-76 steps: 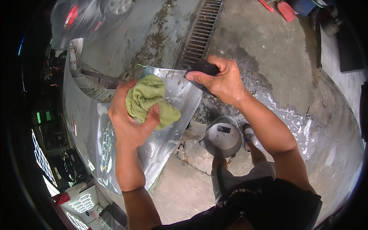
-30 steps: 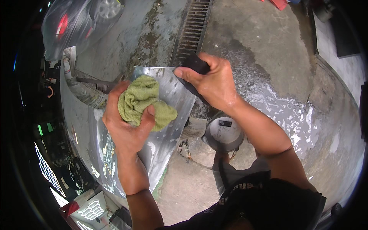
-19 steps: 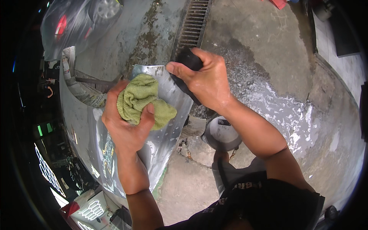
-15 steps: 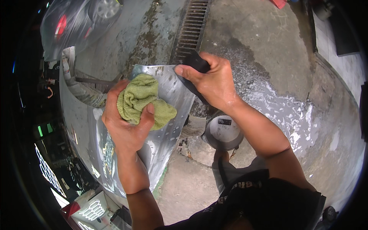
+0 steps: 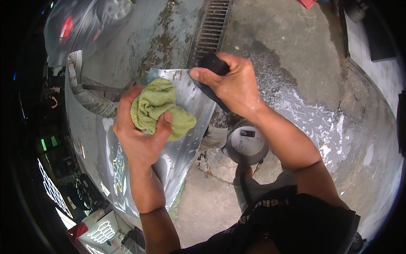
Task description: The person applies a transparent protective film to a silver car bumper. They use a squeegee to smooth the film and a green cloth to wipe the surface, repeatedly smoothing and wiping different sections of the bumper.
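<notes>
A crumpled green cloth (image 5: 154,106) is bunched in my left hand (image 5: 141,144), the thumb lying across its near side. The cloth rests over a wet grey car body panel (image 5: 192,95). At the panel's far right corner, my right hand (image 5: 239,86) pinches a bent black sheet that looks like sandpaper (image 5: 213,63), thumb on one side and fingers on the other. Part of the sheet hangs down along the panel's right edge. The fingers behind it are partly hidden.
A bucket (image 5: 253,161) of cloudy water stands on the floor below my right forearm. Newspaper masking (image 5: 99,103) curves along the left. Beyond lie a floor drain grate (image 5: 210,31) and a plastic-covered car (image 5: 84,25). Wet, whitish concrete (image 5: 313,122) spreads to the right.
My right hand has shifted slightly left and away from me with the black sheet, along the panel's corner. My left hand keeps hold of the cloth, nearly still.
</notes>
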`<state>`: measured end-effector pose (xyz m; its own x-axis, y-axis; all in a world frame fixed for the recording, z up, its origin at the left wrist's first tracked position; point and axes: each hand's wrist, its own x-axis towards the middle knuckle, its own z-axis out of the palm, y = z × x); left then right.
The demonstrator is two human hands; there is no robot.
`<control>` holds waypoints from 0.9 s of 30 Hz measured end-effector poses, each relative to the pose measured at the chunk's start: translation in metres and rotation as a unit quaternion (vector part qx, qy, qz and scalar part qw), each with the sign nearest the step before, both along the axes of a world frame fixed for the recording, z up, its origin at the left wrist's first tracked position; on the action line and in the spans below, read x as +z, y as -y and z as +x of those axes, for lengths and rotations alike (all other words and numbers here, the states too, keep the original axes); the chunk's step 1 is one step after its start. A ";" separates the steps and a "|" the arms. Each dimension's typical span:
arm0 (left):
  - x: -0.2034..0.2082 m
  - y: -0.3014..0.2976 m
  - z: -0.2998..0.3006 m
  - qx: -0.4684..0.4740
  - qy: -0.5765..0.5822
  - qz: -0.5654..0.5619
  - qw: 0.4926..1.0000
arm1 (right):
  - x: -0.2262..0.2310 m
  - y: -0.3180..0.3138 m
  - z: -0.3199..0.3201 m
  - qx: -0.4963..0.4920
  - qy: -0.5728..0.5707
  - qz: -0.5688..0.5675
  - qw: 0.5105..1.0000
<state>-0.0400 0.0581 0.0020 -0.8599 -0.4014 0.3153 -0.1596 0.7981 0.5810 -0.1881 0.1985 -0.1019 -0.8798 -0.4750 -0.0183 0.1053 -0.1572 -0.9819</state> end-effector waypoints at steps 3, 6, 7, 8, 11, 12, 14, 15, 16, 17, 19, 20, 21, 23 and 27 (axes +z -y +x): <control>0.000 -0.002 -0.001 0.000 -0.004 0.004 1.000 | 0.006 0.003 0.002 0.005 -0.022 0.004 1.000; -0.002 -0.001 -0.002 -0.007 -0.008 0.001 1.000 | 0.011 0.004 0.000 0.010 -0.028 0.011 1.000; -0.002 0.000 -0.002 -0.010 -0.008 -0.003 1.000 | 0.002 -0.001 0.001 0.006 0.001 0.005 1.000; -0.002 0.001 -0.002 -0.011 -0.006 -0.011 1.000 | -0.001 -0.004 -0.001 0.003 0.025 -0.002 1.000; 0.000 0.002 0.000 -0.010 0.003 -0.019 1.000 | 0.007 -0.001 0.002 0.001 -0.003 0.010 1.000; 0.001 -0.001 -0.001 -0.008 0.004 -0.009 1.000 | 0.015 0.002 0.001 -0.001 -0.020 0.029 0.999; 0.001 -0.002 -0.003 -0.009 0.002 -0.002 1.000 | 0.015 0.002 -0.002 -0.001 -0.023 0.034 0.999; 0.000 0.000 -0.003 -0.014 0.000 -0.005 1.000 | 0.007 -0.001 -0.003 -0.007 -0.009 0.029 1.000; -0.001 0.001 -0.002 -0.018 -0.002 -0.008 1.000 | -0.001 -0.007 -0.003 -0.014 0.005 0.024 1.000; 0.000 0.002 -0.001 -0.017 -0.002 -0.013 1.000 | -0.005 -0.015 -0.004 -0.014 0.029 0.041 0.999; 0.002 0.003 0.002 -0.016 -0.001 -0.022 1.000 | -0.012 -0.025 -0.003 -0.025 0.056 -0.004 0.998; 0.002 0.003 0.002 -0.018 -0.001 -0.018 1.000 | -0.011 -0.028 -0.001 -0.030 0.072 -0.026 0.997; 0.002 0.003 0.001 -0.020 0.000 -0.014 1.000 | -0.007 -0.030 0.001 -0.024 0.074 -0.036 0.996; 0.002 0.003 0.000 -0.021 -0.001 -0.004 1.000 | -0.009 -0.023 0.003 -0.010 0.042 -0.043 0.998; -0.001 0.001 -0.002 -0.016 -0.006 0.023 1.000 | 0.009 -0.002 -0.001 0.003 -0.010 0.005 1.000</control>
<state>-0.0416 0.0567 0.0014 -0.8689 -0.3873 0.3082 -0.1264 0.7756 0.6184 -0.1893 0.2009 -0.0934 -0.8770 -0.4804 -0.0060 0.0876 -0.1476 -0.9852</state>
